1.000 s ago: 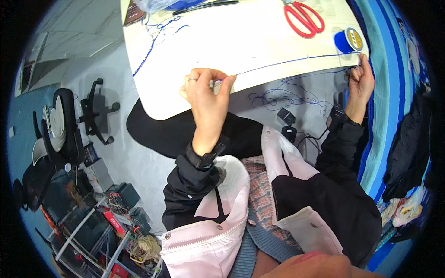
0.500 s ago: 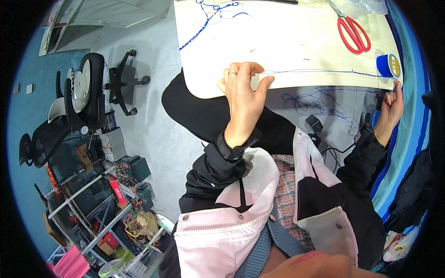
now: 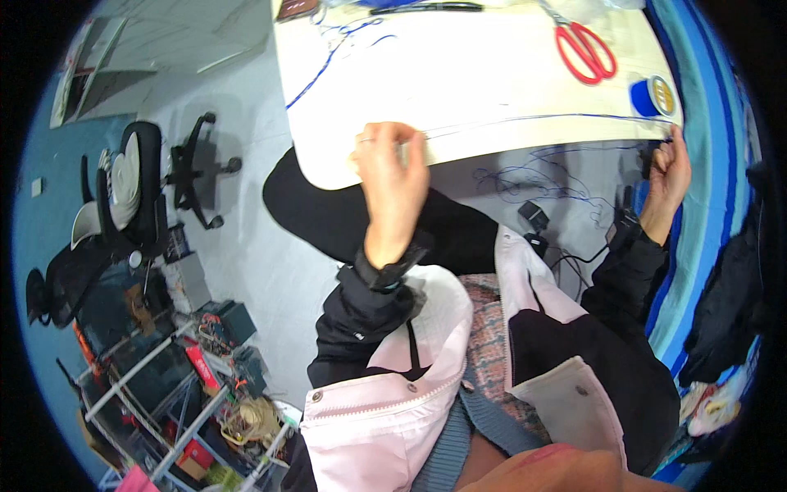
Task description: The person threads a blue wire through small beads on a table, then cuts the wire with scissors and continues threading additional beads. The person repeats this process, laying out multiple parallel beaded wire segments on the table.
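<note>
A doubled blue thread [image 3: 545,117] runs nearly straight along the near edge of the pale tabletop [image 3: 484,78]. My left hand [image 3: 392,168], slightly blurred, is pinched at its left end above the table's near-left part. My right hand [image 3: 668,176] holds the other end between thumb and finger at the near-right corner. Just beyond the right hand lies a blue thread spool [image 3: 652,97] with a white rim and a yellow label. Below the table edge a loose tangle of blue thread [image 3: 533,180] hangs, trailing toward my right hand.
Red-handled scissors [image 3: 584,53] lie on the far right of the table. A black pen [image 3: 430,7] and a knotted blue cord [image 3: 316,78] are at the far side. Striped blue cloth [image 3: 697,189] borders the right. An office chair [image 3: 123,193] and a cluttered rack [image 3: 156,377] stand left.
My view has shifted, so the table appears further left. My left hand has drawn slightly left, farther from the right hand, along with the thread. The right hand stays by the corner.
</note>
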Demonstrator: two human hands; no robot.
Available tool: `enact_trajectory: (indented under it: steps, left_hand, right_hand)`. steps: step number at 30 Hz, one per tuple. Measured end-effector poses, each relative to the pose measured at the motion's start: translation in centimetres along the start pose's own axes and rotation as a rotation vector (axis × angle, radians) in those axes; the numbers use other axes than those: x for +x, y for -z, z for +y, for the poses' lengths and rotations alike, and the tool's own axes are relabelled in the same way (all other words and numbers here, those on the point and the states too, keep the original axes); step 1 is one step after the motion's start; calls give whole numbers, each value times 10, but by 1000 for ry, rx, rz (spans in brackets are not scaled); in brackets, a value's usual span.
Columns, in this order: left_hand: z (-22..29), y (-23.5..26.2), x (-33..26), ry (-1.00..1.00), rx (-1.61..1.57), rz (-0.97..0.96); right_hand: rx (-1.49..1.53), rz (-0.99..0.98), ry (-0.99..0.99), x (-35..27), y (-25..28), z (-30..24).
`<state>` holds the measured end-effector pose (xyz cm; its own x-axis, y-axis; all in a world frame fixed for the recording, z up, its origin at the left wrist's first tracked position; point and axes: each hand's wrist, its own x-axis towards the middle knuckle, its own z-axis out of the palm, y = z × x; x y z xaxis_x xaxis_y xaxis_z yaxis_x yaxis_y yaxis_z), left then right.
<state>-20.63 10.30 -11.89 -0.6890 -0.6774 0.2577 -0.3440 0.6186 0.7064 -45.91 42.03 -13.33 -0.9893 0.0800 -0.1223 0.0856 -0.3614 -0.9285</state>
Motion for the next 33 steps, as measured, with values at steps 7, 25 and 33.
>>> enact_trajectory:
  steps: [7, 25, 33]
  left_hand:
    - [-26, 58, 19, 147, -538, 208]
    - [-86, 197, 51, -218, -770, 206]
    - [-69, 164, 73, -582, 172, 145]
  right_hand:
    - [-113, -468, -242, -45, -17, -70]
    - [169, -1346, -585, -69, -163, -97]
    - [390, -1330, -849, -82, -216, -144]
